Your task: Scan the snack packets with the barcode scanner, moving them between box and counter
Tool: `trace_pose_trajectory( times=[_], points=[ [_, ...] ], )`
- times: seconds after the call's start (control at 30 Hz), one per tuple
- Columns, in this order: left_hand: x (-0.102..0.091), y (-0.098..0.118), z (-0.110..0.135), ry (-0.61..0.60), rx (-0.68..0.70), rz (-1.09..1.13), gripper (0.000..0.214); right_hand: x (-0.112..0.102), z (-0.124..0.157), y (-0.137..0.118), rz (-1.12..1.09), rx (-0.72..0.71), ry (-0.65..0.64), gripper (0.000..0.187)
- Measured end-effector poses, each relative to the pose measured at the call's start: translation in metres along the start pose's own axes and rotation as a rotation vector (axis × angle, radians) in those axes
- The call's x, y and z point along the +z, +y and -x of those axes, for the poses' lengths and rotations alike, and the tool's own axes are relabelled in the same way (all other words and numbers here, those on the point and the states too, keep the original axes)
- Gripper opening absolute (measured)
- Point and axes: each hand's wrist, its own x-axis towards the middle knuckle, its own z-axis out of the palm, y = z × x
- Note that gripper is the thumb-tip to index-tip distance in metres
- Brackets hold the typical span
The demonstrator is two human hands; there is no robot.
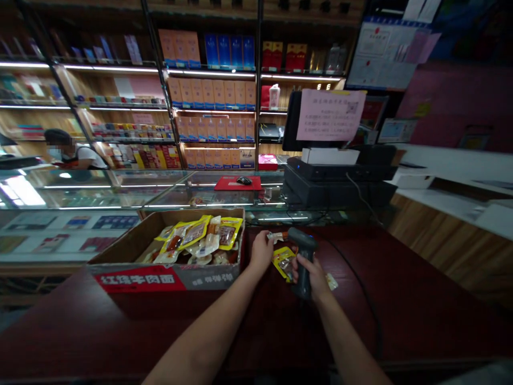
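Note:
My right hand [315, 278] is wrapped round the grip of a dark barcode scanner [303, 251], held above the dark red counter [224, 331]. The scanner's head points left and away. Pinched in my left hand [262, 250] is a small clear snack packet [277, 236] with something brown in it, close in front of the scanner's head. Between my hands a yellow snack packet [284, 262] lies on the counter, partly behind the scanner. Part of another small packet [332, 281] shows beside my right wrist. Left of my left hand stands an open cardboard box [188, 279] with several yellow and clear snack packets [196, 235].
A black cable [363, 286] curves over the counter's right side. Behind stand a glass display case [192, 195], a mouse [243, 181] on a red mat and a monitor [292, 120] bearing a pink notice. Another person [76, 155] is at the far left, before stocked shelves.

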Motion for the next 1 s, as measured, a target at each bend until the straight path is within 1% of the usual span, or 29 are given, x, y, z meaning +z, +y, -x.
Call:
trace_pose_trajectory(
  times=[0.07,0.1,0.17,0.23,0.3,0.4,0.47,0.57,0.63,0.67,0.73,0.77,0.8,0.87,0.93,1.0],
  points=[
    [0.017,-0.011,-0.011,0.020,-0.118,-0.025,0.028,-0.009,-0.004,0.002,-0.043,-0.004,0.044,0.041],
    [0.023,-0.015,-0.017,0.036,-0.156,-0.048,0.031,-0.012,-0.005,0.004,-0.056,-0.005,0.057,0.041],
    [0.034,-0.017,-0.028,0.061,-0.198,-0.125,0.037,-0.016,-0.007,0.006,-0.071,-0.012,0.065,0.041],
    [0.042,-0.016,-0.037,0.059,-0.202,-0.248,0.040,-0.017,-0.007,0.007,-0.078,-0.019,0.071,0.040],
    [0.047,-0.013,-0.043,-0.011,-0.185,-0.412,0.039,-0.018,-0.007,0.008,-0.081,-0.028,0.075,0.040],
    [0.049,-0.007,-0.048,-0.220,-0.159,-0.663,0.032,-0.018,-0.007,0.009,-0.083,-0.045,0.066,0.040],
    [0.048,-0.002,-0.048,-0.315,-0.171,-0.776,0.036,-0.018,-0.007,0.009,-0.089,-0.054,0.060,0.041],
    [0.042,0.004,-0.047,-0.390,-0.214,-0.814,0.049,-0.016,-0.006,0.009,-0.108,-0.051,0.043,0.044],
    [0.036,0.006,-0.045,-0.420,-0.233,-0.782,0.047,-0.015,-0.005,0.009,-0.110,-0.054,0.029,0.043],
    [0.032,0.006,-0.044,-0.410,-0.238,-0.757,0.046,-0.014,-0.005,0.009,-0.106,-0.056,0.025,0.043],
    [0.024,0.003,-0.040,-0.339,-0.249,-0.681,0.041,-0.014,-0.004,0.009,-0.101,-0.061,0.029,0.041],
    [0.020,0.001,-0.038,-0.293,-0.253,-0.606,0.038,-0.014,-0.004,0.009,-0.101,-0.064,0.029,0.041],
    [0.017,-0.001,-0.035,-0.251,-0.259,-0.486,0.035,-0.014,-0.003,0.008,-0.105,-0.067,0.025,0.040],
    [0.013,-0.004,-0.027,-0.195,-0.295,-0.109,0.034,-0.014,-0.002,0.008,-0.113,-0.073,0.006,0.037],
    [0.013,-0.006,-0.019,-0.173,-0.366,0.343,0.038,-0.013,0.000,0.007,-0.117,-0.077,-0.013,0.037],
    [0.014,-0.006,-0.014,-0.154,-0.440,0.697,0.040,-0.013,0.001,0.006,-0.107,-0.073,-0.026,0.039]
  ],
)
